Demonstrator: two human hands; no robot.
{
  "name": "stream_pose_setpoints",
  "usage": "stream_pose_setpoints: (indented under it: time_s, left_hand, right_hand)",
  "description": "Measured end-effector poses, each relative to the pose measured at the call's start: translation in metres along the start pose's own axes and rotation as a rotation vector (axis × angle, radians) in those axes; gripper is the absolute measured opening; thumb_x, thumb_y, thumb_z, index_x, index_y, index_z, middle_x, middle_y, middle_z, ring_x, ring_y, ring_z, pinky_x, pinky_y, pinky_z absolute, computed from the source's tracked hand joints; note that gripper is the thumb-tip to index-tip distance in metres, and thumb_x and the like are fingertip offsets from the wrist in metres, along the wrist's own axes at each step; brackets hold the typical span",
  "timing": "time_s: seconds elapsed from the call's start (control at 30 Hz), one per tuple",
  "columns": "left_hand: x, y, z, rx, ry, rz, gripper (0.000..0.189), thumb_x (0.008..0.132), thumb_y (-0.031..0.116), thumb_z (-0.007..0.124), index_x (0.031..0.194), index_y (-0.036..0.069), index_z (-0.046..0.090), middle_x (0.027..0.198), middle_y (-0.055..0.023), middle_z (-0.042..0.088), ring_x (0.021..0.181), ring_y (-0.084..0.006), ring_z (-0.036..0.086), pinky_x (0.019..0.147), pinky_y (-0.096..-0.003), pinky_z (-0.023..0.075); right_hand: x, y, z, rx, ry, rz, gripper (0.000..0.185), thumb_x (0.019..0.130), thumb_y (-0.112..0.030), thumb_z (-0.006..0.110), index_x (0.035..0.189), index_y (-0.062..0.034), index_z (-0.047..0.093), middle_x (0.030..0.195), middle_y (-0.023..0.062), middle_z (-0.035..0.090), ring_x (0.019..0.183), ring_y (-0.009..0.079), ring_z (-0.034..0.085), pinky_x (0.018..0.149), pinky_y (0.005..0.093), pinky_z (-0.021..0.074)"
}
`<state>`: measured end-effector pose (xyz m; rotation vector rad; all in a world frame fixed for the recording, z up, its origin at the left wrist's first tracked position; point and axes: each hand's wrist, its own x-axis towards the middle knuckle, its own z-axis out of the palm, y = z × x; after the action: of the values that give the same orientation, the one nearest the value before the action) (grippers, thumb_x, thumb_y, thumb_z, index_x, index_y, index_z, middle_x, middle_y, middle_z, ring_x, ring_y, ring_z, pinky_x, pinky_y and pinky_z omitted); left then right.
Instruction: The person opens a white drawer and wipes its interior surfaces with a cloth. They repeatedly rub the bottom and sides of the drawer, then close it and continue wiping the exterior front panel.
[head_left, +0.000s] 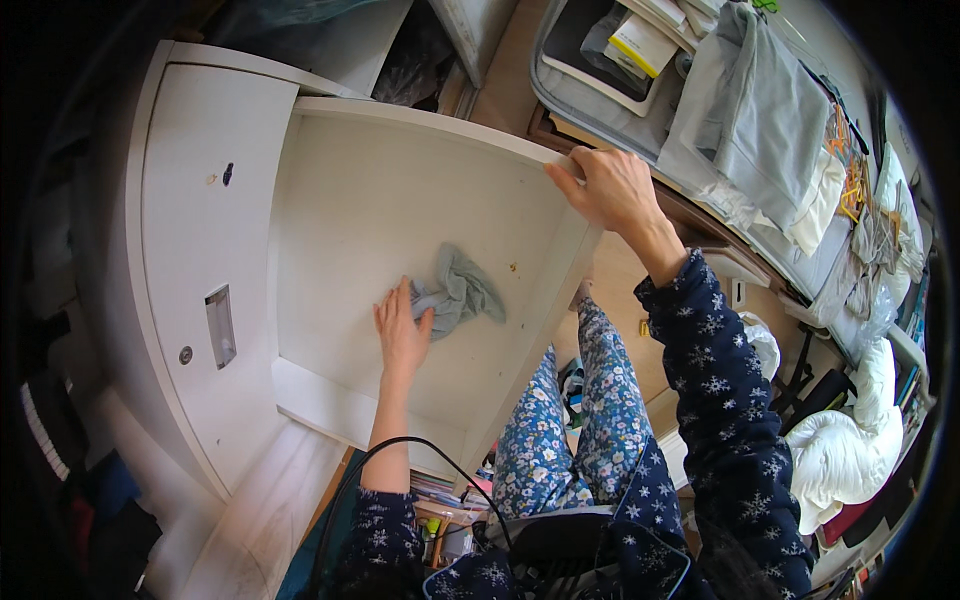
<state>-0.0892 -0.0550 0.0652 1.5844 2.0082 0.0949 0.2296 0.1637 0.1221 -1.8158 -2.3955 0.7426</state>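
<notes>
A white open drawer or shelf compartment (360, 195) of a white cabinet (217, 247) lies before me. Inside it, a crumpled grey-green cloth (457, 292) rests on the white panel. My left hand (403, 326) touches the cloth's left edge, fingers spread over the panel; whether it grips any of the cloth is hard to tell. My right hand (611, 187) holds the compartment's upper right corner, thumb and fingers over its rim. A few small brown marks show on the panel, right of the cloth.
A black cable (405, 441) arcs in front of my left forearm. At upper right, a grey cloth (772, 112), boxes and plastic bags lie on a grey surface. A white stuffed bundle (847, 450) sits at far right. Books and small items stand below the compartment.
</notes>
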Motion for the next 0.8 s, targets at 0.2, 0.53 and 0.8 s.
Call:
stream_pose_setpoints:
  time_s: [0.2, 0.53, 0.8]
  left_hand:
    - [-0.001, 0.026, 0.028, 0.193, 0.096, 0.25, 0.031, 0.083, 0.02, 0.074, 0.11, 0.005, 0.067, 0.121, -0.0093, 0.058, 0.119, -0.0295, 0.05, 0.111, -0.0495, 0.0318]
    - [0.004, -0.001, -0.009, -1.199, -0.008, -0.611, 0.049, 0.095, 0.049, 0.051, 0.092, 0.002, 0.064, 0.096, -0.0037, 0.066, 0.091, -0.0185, 0.061, 0.079, -0.0325, 0.0488]
    - [0.004, 0.032, -0.044, -0.103, -0.442, -0.655, 0.042, 0.085, 0.035, 0.074, 0.104, -0.002, 0.07, 0.122, -0.0187, 0.064, 0.107, -0.0286, 0.062, 0.092, -0.0385, 0.0483]
  right_hand:
    - [0.003, 0.007, 0.003, 0.015, 0.024, -0.08, 0.05, 0.092, -0.048, 0.058, 0.073, -0.0033, 0.071, 0.066, 0.0148, 0.066, 0.071, 0.0326, 0.067, 0.07, 0.0429, 0.0528]
    - [-0.002, 0.007, 0.004, 0.11, 0.055, 0.008, 0.049, 0.089, -0.048, 0.06, 0.076, -0.0028, 0.072, 0.074, 0.0139, 0.069, 0.073, 0.0339, 0.066, 0.069, 0.0429, 0.0525]
    - [-0.002, 0.008, 0.002, 0.072, 0.033, 0.027, 0.046, 0.088, -0.049, 0.064, 0.09, -0.0047, 0.077, 0.079, 0.0131, 0.072, 0.073, 0.0306, 0.067, 0.069, 0.0398, 0.052]
